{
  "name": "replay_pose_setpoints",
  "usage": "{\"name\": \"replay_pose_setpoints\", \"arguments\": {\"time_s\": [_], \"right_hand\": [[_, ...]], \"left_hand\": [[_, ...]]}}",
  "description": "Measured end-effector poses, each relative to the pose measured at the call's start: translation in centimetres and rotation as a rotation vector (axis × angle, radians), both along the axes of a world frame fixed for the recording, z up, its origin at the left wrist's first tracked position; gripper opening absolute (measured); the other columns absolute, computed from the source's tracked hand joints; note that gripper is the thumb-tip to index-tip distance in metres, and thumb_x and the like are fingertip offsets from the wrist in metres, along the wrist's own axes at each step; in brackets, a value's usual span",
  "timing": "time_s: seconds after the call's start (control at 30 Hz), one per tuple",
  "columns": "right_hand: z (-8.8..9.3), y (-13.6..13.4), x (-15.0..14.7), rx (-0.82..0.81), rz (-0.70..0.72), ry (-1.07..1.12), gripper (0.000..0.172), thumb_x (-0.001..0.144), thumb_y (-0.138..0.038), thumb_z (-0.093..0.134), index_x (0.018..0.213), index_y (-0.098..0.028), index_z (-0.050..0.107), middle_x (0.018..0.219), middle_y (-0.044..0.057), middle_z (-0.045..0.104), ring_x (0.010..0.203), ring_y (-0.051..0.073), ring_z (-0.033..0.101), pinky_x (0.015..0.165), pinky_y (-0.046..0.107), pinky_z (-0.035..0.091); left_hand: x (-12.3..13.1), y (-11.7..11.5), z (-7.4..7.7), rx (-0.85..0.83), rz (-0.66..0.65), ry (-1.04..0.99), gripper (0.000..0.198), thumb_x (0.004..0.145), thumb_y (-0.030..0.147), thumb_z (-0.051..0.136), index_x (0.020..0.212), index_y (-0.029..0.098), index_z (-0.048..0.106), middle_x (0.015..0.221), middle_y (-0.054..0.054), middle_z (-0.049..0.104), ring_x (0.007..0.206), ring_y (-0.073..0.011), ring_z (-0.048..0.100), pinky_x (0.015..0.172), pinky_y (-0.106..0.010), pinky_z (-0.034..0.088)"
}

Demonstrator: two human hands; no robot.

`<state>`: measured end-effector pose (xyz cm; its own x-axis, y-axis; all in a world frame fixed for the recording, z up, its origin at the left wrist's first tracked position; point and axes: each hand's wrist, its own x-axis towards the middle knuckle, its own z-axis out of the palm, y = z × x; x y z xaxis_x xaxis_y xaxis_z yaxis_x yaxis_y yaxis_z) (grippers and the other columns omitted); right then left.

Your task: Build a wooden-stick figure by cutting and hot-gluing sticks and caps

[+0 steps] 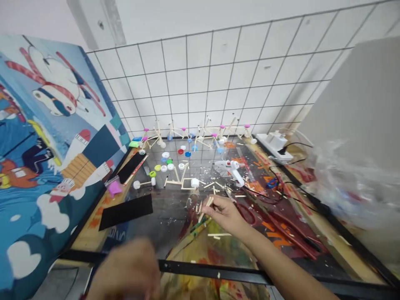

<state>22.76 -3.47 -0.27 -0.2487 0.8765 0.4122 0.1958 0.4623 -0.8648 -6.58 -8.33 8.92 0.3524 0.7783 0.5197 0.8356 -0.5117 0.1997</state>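
Observation:
My right hand (pixel 224 212) is closed, pinching short pale wooden sticks (pixel 203 211) between thumb and fingers just above the table. My left hand (pixel 126 266) is low in the view at the near table edge and smeared by motion, so its fingers cannot be made out. Beyond the right hand, a small stick frame with a white bottle cap (pixel 195 183) stands on the table. A white glue gun (pixel 231 170) lies behind that hand. Red-handled scissors (pixel 246 213) are close by its wrist, and cut stick pieces (pixel 218 235) lie around.
Several stick models with pink caps (pixel 214 135) line the wire grid at the back. Loose coloured caps (pixel 165 155) lie mid-left. A black strip (pixel 126 211) is at left, red-handled pliers (pixel 292 235) at right. A power strip (pixel 275 146) with cables stands on the right edge.

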Motion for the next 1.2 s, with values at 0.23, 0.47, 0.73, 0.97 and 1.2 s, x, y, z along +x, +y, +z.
{"name": "replay_pose_setpoints", "arguments": {"time_s": [0.23, 0.47, 0.73, 0.97, 1.2], "right_hand": [[0.6, -2.3, -2.2, 0.836, 0.145, -0.576, 0.019, 0.097, -0.016, 0.049, 0.102, -0.018, 0.067, 0.08, 0.005, 0.066, 0.071, 0.016, 0.054, 0.066, 0.031, 0.041], [0.8, -2.7, -2.7, 0.893, 0.205, -0.781, 0.014, 0.097, -0.018, 0.054, 0.095, -0.015, 0.067, 0.075, 0.003, 0.06, 0.072, 0.015, 0.051, 0.066, 0.031, 0.034], [0.1, -2.4, -2.2, 0.682, 0.3, -0.851, 0.01, 0.092, -0.021, 0.057, 0.094, -0.017, 0.066, 0.079, 0.003, 0.059, 0.076, 0.018, 0.045, 0.067, 0.034, 0.03], [0.3, -2.3, -2.0, 0.553, 0.34, -0.881, 0.016, 0.086, -0.016, 0.057, 0.099, -0.017, 0.068, 0.084, 0.005, 0.061, 0.081, 0.019, 0.045, 0.072, 0.035, 0.03], [0.5, -2.1, -2.1, 0.448, 0.28, -0.85, 0.017, 0.086, -0.032, 0.058, 0.084, -0.018, 0.068, 0.078, 0.003, 0.061, 0.079, 0.019, 0.048, 0.074, 0.037, 0.03]], "left_hand": [[-4.2, 10.3, -3.9, -0.064, 0.145, 0.147, 0.031, 0.092, 0.029, 0.047, 0.107, 0.018, 0.071, 0.107, -0.012, 0.073, 0.099, -0.028, 0.064, 0.087, -0.038, 0.05], [-4.6, 14.5, -6.6, -0.076, 0.243, 0.454, 0.036, 0.088, 0.02, 0.043, 0.109, 0.015, 0.072, 0.112, -0.014, 0.07, 0.097, -0.0322, 0.057, 0.081, -0.041, 0.043], [-5.2, 14.1, -6.9, -0.047, 0.306, 0.461, 0.029, 0.089, 0.022, 0.047, 0.098, 0.017, 0.074, 0.098, -0.012, 0.071, 0.095, -0.0307, 0.055, 0.077, -0.04, 0.035], [-6.0, 13.9, -7.0, 0.068, 0.346, 0.381, 0.026, 0.088, 0.019, 0.052, 0.084, 0.021, 0.077, 0.102, -0.011, 0.065, 0.096, -0.0289, 0.051, 0.075, -0.04, 0.033], [-5.5, 11.8, -5.1, 0.347, -0.109, 0.247, 0.026, 0.09, 0.012, 0.055, 0.105, 0.027, 0.071, 0.085, -0.003, 0.067, 0.078, -0.0172, 0.057, 0.071, -0.033, 0.038]]}}
